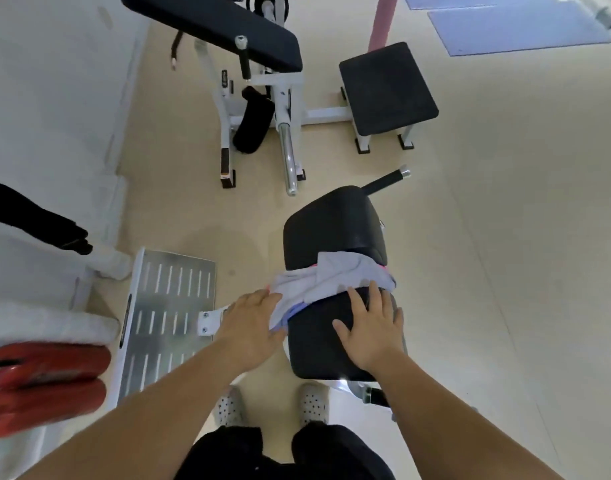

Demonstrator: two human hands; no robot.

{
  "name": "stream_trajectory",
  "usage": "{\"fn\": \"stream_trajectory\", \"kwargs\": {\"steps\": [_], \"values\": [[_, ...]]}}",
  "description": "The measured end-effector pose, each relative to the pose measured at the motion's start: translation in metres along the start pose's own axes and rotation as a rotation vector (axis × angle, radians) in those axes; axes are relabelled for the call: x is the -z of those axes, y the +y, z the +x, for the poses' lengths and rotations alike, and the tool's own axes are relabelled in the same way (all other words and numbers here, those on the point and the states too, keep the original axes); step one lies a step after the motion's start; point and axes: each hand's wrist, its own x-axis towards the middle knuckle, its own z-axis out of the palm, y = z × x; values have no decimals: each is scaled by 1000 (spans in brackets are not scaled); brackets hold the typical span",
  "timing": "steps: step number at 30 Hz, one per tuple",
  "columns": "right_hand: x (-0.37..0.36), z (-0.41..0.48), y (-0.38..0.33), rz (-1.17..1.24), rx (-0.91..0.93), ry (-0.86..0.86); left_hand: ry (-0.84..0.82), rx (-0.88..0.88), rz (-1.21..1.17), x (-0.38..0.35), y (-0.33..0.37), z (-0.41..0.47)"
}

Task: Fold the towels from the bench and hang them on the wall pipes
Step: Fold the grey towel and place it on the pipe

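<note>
Bench [318, 355]: black padded seat, the landmark. Towel [328, 278]: pale grey, crumpled across the bench's middle, one end trailing off its left edge. Left hand [254, 323]: palm down at that edge, fingers spread on the trailing end. Right hand [370, 327]: flat on the padding, fingers spread, fingertips touching the towel. No legible writing.
</note>
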Motion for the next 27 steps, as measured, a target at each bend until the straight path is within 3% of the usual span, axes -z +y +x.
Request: {"fn": "stream_trajectory", "kwargs": {"steps": [6,12,20,27], "values": [[-48,36,21,93,-35,-19,-55,10,21,-23,26,47],[-72,48,36,174,41,263,-80,116,-238,-51,37,95],[-76,55,39,161,12,195,-54,410,-619,-72,48,143],[-75,54,39,152,13,212,57,514,-739,-75,47,143]]}}
